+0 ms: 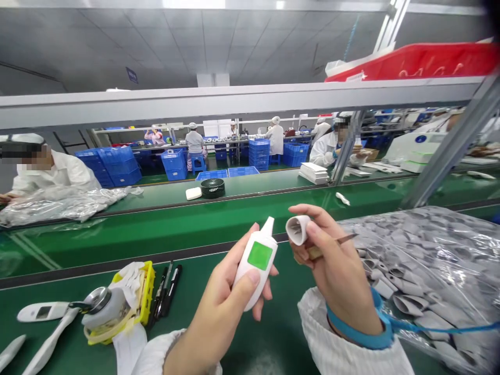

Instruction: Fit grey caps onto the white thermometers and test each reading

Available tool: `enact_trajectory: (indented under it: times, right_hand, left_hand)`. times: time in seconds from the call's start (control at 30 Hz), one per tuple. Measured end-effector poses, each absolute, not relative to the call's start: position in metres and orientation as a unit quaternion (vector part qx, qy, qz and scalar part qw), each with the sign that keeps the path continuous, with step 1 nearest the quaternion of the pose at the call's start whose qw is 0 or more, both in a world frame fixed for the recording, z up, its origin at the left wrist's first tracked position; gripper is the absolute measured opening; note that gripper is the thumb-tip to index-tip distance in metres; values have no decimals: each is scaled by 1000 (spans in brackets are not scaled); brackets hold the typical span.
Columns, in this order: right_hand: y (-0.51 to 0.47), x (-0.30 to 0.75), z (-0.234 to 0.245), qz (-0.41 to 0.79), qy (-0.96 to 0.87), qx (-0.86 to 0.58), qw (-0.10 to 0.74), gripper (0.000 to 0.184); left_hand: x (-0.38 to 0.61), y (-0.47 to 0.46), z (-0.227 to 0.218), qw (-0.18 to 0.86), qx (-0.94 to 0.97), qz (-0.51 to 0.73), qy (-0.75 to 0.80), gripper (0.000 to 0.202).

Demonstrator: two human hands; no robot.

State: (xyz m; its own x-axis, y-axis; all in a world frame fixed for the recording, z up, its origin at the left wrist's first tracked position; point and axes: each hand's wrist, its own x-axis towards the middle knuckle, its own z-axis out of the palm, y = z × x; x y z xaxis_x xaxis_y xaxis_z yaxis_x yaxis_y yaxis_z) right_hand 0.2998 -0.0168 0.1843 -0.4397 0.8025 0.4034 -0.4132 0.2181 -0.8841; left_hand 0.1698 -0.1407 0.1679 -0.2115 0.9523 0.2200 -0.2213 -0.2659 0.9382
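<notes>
Landmark: yellow basket (149,291) on the green bench (187,333).

White handheld device (258,263): held to the right of the basket, beyond the pens (170,291) that lie just beside the basket's right edge. Long axis oblique, rounded butt low and towards the basket's side, narrow nozzle (268,227) high and away from it; the nozzle points up, leaning right. Green screen (260,255) faces the wearer.

Left hand (230,299): closed round the device body, thumb pressed on its face just below the screen, fingertips showing past the far edge.

Right hand (332,260): farther right of the basket than the device. Thumb and fingers pinch a hollow white cap (297,230); its open mouth faces left, on the basket's side, and partly towards the wearer. Cap and nozzle near, apart. The cap's rear end is hidden by the fingers, so its full axis cannot be read. A thin, dark-pointed tool (347,238) also sits in this hand, tip to the right, away from the basket; type unclear.

Blue wristband (363,333) on the right wrist. Clear bag of similar caps (429,281): far right of the basket.
</notes>
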Motion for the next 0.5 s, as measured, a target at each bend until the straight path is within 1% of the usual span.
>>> enact_trajectory:
  times: [0.07, 0.13, 0.23, 0.33, 0.4, 0.5]
  right_hand:
    - [-18, 295, 180, 604, -586, -150, 518, 30]
    - [-17, 291, 175, 594, -577, -139, 543, 26]
    - [-17, 288, 171, 555, -602, -120, 561, 18]
    - [-17, 289, 170, 479, -686, -98, 538, 14]
    - [-16, 289, 171, 446, -713, -95, 533, 13]
    - [-14, 289, 170, 441, -679, -108, 576, 13]
  left_hand:
    - [173, -139, 167, 428, 439, 650, 449, 67]
    - [176, -137, 166, 397, 451, 633, 489, 74]
    - [177, -134, 163, 355, 474, 606, 531, 76]
    - [176, -132, 159, 326, 479, 599, 553, 73]
    - [174, -131, 157, 324, 480, 597, 556, 73]
    - [173, -130, 155, 333, 481, 596, 550, 77]
